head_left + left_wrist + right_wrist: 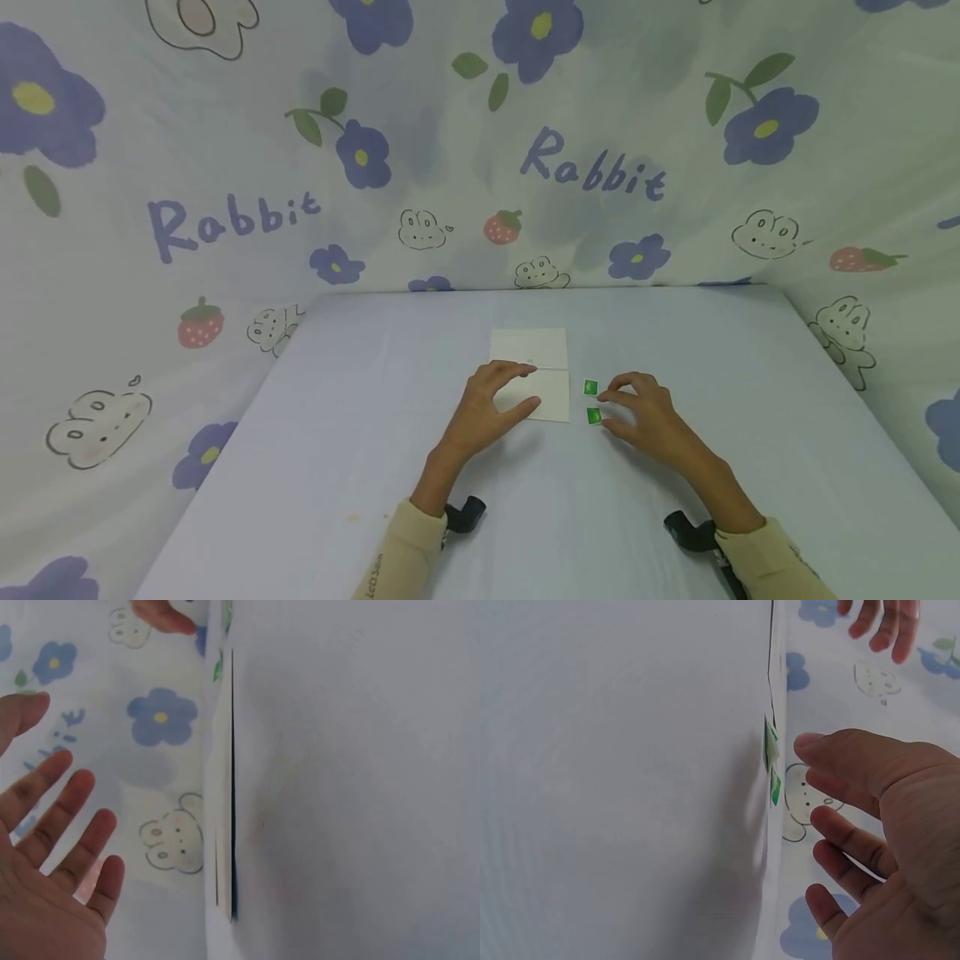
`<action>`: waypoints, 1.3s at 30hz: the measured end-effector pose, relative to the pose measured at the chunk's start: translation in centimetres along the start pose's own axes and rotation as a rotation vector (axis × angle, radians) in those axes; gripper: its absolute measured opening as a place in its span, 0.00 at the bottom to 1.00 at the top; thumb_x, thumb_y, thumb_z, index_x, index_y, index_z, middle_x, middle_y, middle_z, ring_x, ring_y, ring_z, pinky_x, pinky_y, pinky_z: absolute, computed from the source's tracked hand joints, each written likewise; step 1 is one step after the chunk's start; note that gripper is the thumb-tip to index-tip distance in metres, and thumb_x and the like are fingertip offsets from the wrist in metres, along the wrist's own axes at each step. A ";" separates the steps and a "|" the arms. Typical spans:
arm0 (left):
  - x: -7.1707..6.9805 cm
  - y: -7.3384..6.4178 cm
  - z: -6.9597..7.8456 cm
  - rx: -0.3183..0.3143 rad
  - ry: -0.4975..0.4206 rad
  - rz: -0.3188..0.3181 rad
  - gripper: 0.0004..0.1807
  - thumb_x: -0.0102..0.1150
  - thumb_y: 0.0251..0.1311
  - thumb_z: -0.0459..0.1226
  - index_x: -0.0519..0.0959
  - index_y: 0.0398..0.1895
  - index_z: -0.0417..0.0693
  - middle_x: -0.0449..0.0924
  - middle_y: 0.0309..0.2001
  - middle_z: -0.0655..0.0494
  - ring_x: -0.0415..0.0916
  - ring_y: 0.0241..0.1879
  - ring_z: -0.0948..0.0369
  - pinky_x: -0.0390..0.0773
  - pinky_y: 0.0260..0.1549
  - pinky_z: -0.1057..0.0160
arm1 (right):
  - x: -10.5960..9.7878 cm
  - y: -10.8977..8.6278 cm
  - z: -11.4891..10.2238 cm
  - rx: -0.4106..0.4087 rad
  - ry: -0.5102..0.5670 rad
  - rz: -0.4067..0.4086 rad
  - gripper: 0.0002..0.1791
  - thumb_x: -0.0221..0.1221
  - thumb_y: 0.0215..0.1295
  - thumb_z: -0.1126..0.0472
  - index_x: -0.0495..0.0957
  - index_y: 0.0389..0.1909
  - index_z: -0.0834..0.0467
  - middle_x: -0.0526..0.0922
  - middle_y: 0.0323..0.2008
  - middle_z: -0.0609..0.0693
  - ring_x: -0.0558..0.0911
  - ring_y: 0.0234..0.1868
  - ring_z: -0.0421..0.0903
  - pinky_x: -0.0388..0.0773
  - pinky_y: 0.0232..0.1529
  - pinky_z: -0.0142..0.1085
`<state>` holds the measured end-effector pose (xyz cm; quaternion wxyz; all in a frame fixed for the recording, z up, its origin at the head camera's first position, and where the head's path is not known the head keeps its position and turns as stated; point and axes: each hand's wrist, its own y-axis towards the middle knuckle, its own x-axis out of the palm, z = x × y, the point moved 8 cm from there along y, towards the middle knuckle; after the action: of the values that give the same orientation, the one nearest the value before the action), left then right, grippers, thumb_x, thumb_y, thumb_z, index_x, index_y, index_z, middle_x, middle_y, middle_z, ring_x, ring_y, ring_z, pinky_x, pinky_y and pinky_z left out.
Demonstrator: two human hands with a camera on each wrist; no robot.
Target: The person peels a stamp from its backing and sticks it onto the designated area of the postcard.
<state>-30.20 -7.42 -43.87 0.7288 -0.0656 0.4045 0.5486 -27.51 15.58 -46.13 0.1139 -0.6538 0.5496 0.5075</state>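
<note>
An opened white folded card or booklet (551,393) lies on the table, its crease running left to right. Over its left part hovers my left hand (483,407), fingers spread and relaxed, nothing in its grasp; the left wrist view shows the palm (52,900) apart from the low edge of the card (226,802). Just right of the card lie two small green squares with white borders, a far square (591,387) and a near square (595,416). My right hand (651,418) is beside them, thumb and fingers apart. In the right wrist view the squares' edges (771,746) look slightly lifted.
A white cloth covers the table (337,433). Behind and at both sides hangs a curtain (450,167) printed with flowers, rabbits and strawberries. Black wrist mounts, a left mount (467,515) and a right mount (690,532), stick out by the sleeves.
</note>
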 end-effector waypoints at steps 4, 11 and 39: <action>0.3 0.1 0.0 -0.004 -0.001 -0.006 0.25 0.64 0.63 0.55 0.78 0.62 0.64 0.74 0.58 0.69 0.65 0.64 0.63 0.63 0.63 0.47 | 0.1 0.0 0.1 0.019 -0.016 -0.013 0.19 0.74 0.51 0.68 0.86 0.46 0.59 0.75 0.49 0.55 0.68 0.59 0.61 0.63 0.54 0.63; 0.6 0.0 -0.1 0.001 -0.009 -0.002 0.25 0.65 0.63 0.54 0.78 0.62 0.63 0.74 0.59 0.68 0.65 0.64 0.63 0.63 0.63 0.47 | 0.4 0.2 0.3 0.033 -0.030 -0.040 0.19 0.75 0.51 0.68 0.86 0.46 0.58 0.75 0.49 0.54 0.69 0.59 0.61 0.64 0.54 0.63; 1.2 -0.1 -0.4 -0.012 -0.066 0.001 0.24 0.63 0.64 0.55 0.80 0.60 0.60 0.74 0.59 0.69 0.66 0.63 0.64 0.65 0.62 0.45 | 1.5 0.6 1.5 0.111 -0.024 -0.097 0.13 0.75 0.52 0.63 0.86 0.39 0.56 0.75 0.50 0.55 0.68 0.60 0.61 0.61 0.56 0.65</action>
<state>-30.25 -6.80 -44.96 0.7410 -0.0517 0.3772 0.5532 -29.02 15.56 -47.77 0.1809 -0.6661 0.5432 0.4780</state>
